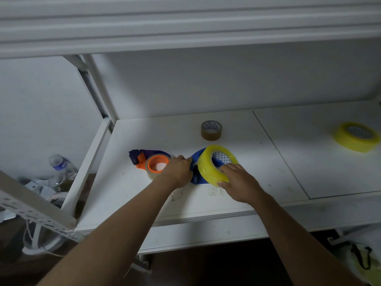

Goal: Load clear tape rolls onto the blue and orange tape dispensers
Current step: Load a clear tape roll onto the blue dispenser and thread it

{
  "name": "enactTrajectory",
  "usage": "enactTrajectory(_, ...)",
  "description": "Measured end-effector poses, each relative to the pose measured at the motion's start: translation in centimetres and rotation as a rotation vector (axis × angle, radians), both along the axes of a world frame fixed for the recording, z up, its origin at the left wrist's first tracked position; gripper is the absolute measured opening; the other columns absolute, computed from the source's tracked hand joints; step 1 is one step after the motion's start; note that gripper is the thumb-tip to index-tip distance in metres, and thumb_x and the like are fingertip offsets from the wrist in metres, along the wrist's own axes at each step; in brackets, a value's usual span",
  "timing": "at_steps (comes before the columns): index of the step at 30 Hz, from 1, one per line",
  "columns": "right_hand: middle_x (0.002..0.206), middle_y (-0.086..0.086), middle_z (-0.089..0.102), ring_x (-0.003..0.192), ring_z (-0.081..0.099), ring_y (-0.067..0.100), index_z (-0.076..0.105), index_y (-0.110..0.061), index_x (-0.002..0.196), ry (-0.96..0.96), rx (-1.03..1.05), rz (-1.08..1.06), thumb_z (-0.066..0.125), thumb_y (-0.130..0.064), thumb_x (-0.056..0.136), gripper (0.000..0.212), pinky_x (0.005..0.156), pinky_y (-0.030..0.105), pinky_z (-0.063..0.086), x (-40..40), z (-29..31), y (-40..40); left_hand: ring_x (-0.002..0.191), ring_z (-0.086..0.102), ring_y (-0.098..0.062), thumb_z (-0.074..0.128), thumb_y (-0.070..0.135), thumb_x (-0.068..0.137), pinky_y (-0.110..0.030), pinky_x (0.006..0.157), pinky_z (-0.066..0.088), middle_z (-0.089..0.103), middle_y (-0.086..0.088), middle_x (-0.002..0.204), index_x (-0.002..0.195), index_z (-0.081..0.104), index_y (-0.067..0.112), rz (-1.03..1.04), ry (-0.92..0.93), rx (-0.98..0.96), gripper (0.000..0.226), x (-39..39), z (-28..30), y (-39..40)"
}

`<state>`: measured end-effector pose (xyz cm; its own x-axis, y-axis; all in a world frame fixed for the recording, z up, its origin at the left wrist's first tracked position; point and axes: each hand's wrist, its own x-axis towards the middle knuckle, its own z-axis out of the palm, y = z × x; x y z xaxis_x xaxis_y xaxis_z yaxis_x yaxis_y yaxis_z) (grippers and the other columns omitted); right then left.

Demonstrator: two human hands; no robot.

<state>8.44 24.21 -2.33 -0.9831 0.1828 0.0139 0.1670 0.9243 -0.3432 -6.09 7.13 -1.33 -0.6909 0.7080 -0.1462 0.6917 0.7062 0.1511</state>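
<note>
Head view: your right hand [240,183] grips the yellowish tape roll [214,165], tilted over the blue dispenser [196,159] on the white desk [247,162]. Your left hand [179,169] pinches that dispenser's edge, beside the loaded orange dispenser [151,162].

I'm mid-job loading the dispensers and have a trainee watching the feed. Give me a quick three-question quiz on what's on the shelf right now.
1. True or false: the orange dispenser already carries a roll of tape.
2. Which hand grips the yellowish tape roll tilted over the blue dispenser? A) left hand B) right hand
3. How many tape rolls lie loose on the shelf, away from both dispensers?

Key
1. True.
2. B; the left hand steadies the blue dispenser.
3. Two: a brown roll at the back and a yellow roll far right.
</note>
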Motion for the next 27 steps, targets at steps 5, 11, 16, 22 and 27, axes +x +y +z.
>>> enactTrajectory(5,0.134,-0.001,0.049,0.123,0.041,0.02,0.044,-0.018,0.132,-0.013,0.011,-0.018,0.052,-0.037,0.095,0.042,0.093,0.035,0.044,0.0,0.0,-0.4,0.099,0.056,-0.032,0.045,0.028,0.097,-0.037,0.082,0.04,0.059,-0.018,0.11,0.12,0.053,0.009,0.01,0.082,-0.015,0.031,0.2,0.2,0.6)
enactTrajectory(11,0.141,-0.001,0.044,0.129,0.036,0.02,0.037,-0.02,0.141,-0.043,0.056,-0.009,0.049,-0.036,0.097,0.048,0.095,0.036,0.043,-0.2,0.6,-0.8,0.102,0.055,-0.032,0.045,0.027,0.096,-0.039,0.089,0.041,0.059,-0.018,0.112,0.12,0.053,0.008,0.038,0.106,-0.041,0.032,0.3,0.0,0.9)
enactTrajectory(16,0.139,-0.002,0.044,0.127,0.036,0.02,0.036,-0.021,0.141,-0.073,0.108,-0.001,0.048,-0.035,0.098,0.047,0.092,0.038,0.046,-0.5,1.4,-0.7,0.099,0.054,-0.032,0.047,0.029,0.092,-0.04,0.086,0.04,0.06,-0.018,0.107,0.115,0.055,0.009,0.085,0.092,-0.007,0.031,0.6,-0.7,1.2)
enactTrajectory(22,0.137,-0.001,0.045,0.126,0.038,0.022,0.041,-0.019,0.136,-0.085,0.094,-0.056,0.049,-0.036,0.097,0.043,0.088,0.039,0.046,-0.7,1.5,-1.2,0.095,0.055,-0.032,0.045,0.028,0.092,-0.04,0.085,0.041,0.059,-0.017,0.105,0.114,0.056,0.01,0.111,0.08,0.046,0.03,0.7,-0.7,1.1)
enactTrajectory(27,0.133,0.002,0.048,0.122,0.041,0.025,0.045,-0.016,0.13,-0.047,0.048,-0.141,0.05,-0.037,0.097,0.04,0.086,0.039,0.044,-0.9,1.3,-2.1,0.094,0.056,-0.031,0.045,0.027,0.094,-0.037,0.081,0.041,0.059,-0.016,0.106,0.113,0.056,0.009,0.097,0.084,0.069,0.028,1.0,-0.3,0.8)
